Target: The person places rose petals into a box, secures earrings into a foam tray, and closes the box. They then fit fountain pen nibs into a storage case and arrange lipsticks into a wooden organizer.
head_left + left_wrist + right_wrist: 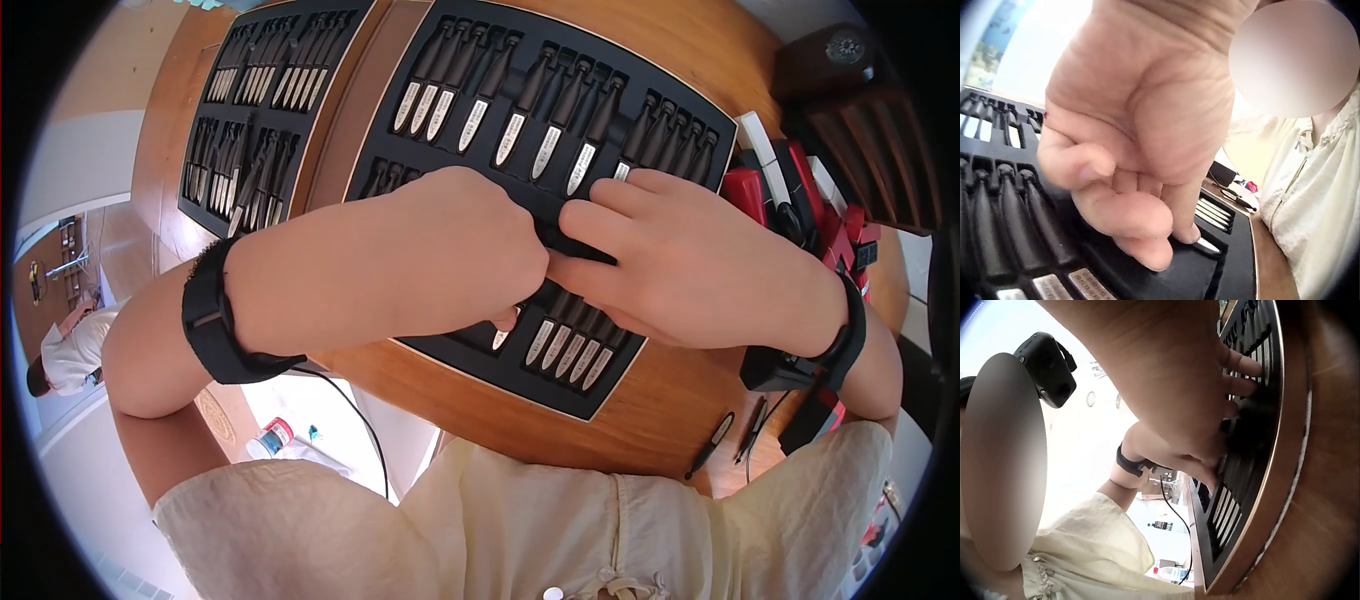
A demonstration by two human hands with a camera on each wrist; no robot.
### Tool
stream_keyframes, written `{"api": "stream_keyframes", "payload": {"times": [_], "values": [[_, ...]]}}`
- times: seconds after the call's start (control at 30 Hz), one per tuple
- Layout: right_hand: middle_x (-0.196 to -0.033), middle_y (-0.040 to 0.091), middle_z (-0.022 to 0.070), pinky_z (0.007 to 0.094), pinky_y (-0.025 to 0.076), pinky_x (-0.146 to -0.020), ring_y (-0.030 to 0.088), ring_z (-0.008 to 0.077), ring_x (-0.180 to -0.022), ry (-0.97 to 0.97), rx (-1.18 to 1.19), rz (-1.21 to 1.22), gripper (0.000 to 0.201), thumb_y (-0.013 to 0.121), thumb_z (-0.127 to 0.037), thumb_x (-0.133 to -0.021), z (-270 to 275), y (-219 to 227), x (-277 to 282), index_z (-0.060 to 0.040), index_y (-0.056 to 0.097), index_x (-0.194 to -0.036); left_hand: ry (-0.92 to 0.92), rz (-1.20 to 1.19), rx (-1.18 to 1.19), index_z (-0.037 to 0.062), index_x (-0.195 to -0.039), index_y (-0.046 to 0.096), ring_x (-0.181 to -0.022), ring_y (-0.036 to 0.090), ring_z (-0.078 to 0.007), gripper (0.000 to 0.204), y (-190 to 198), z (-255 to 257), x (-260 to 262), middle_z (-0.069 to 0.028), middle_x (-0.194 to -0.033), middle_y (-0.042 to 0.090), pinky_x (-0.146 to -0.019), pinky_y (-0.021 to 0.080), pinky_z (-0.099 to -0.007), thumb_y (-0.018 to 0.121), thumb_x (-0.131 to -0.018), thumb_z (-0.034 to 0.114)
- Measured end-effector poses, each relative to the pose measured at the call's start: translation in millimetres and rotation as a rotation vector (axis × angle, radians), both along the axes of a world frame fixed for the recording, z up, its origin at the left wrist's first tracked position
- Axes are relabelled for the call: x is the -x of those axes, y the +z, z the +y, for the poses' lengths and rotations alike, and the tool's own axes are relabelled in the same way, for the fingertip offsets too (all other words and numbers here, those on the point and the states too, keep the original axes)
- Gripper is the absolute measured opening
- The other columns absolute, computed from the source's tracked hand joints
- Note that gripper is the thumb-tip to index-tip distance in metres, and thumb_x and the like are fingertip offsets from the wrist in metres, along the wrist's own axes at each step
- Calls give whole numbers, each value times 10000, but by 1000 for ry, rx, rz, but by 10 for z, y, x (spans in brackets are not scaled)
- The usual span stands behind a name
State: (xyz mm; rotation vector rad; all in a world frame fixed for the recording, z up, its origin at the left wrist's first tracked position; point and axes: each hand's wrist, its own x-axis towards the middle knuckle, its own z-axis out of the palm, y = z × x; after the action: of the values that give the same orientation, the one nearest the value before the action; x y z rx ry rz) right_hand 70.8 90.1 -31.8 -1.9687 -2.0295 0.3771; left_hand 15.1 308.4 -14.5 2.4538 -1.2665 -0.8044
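Both hands work close together over a black tray of slim dark pieces with pale, labelled, pointed ends. My left hand bends down into the tray, knuckles up. Its thumb reaches down beside the pale tip of one piece, while the other fingers curl inward above the tray. Close by, my right hand comes in from the right, its fingertips spread over the slots. Dark material shows between its thumb and forefinger; I cannot tell whether either hand grips it.
A second tray of similar pieces lies at the left on the wooden table. Red and white boxes crowd the right side, beside dark slatted wood. Two dark pens lie near the front edge. Another person is at far left.
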Motion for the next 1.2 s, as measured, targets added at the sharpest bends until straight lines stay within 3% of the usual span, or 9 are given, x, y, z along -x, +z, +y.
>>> {"api": "stream_keyframes", "payload": {"times": [0.37,0.43,0.57,0.73,0.83,0.97,1.03,1.17,1.2], "values": [[-897,536,81,348,479,-745,576,244,-839,-33,-115,-33,329,675,-125,-782,-132,172,-82,-38,641,-1097,-34,-80,-117,61,-637,669,-634,648,-309,365,67,-95,42,-109,-601,628,-593,496,-379,695,-825,372],[-888,549,86,371,492,-737,588,259,-858,-58,-31,-44,279,669,-116,-797,-220,335,-159,-31,642,-1061,62,194,-332,71,-604,654,-619,644,-310,334,217,-212,-36,-95,-578,621,-601,497,-394,717,-811,325],[-872,556,109,391,491,-737,582,292,-843,-133,-49,-117,207,639,-115,-835,-495,520,-232,-21,639,-1019,92,151,-277,57,-664,653,-650,641,-305,251,425,-633,31,-97,-592,607,-601,498,-403,724,-786,264],[-796,635,163,347,556,-648,650,295,-711,-6,-77,-148,198,542,-124,-892,-916,691,-452,63,607,-873,-337,-200,59,29,-952,634,-738,619,-229,228,280,-1462,294,-70,-926,624,-558,493,-336,662,-782,179],[-800,636,173,361,562,-661,654,295,-718,-125,4,-29,209,545,-122,-880,-1130,973,-349,76,611,-879,-370,-418,339,45,-1018,628,-758,583,-176,256,73,-1937,447,-61,-1082,590,-544,461,-271,629,-798,177],[-760,636,185,362,547,-646,653,309,-699,-92,10,-236,253,558,-155,-907,-1333,699,-353,90,595,-960,-432,-524,324,54,-1077,623,-768,564,-159,304,-122,-2392,515,-63,-1112,574,-536,429,-242,626,-800,178],[-848,565,129,403,484,-746,574,317,-834,-314,62,-226,158,605,-111,-869,-1463,578,-259,-21,636,-995,-482,-658,354,52,-1020,661,-756,563,-151,261,-208,-2535,499,-60,-1091,574,-526,405,-235,628,-792,175],[-850,574,127,413,479,-754,575,318,-837,-316,132,-257,162,605,-110,-871,-1651,530,-206,-22,643,-1001,-488,-802,275,58,-898,690,-709,556,-150,173,-283,-2705,451,-54,-970,581,-510,381,-247,642,-764,157],[-773,591,127,401,500,-688,604,316,-744,-309,29,-306,114,603,-126,-847,-1690,463,-197,-20,640,-866,-514,-750,263,57,-834,681,-685,550,-148,130,-290,-2709,442,-44,-891,568,-504,370,-252,646,-753,152]]}}
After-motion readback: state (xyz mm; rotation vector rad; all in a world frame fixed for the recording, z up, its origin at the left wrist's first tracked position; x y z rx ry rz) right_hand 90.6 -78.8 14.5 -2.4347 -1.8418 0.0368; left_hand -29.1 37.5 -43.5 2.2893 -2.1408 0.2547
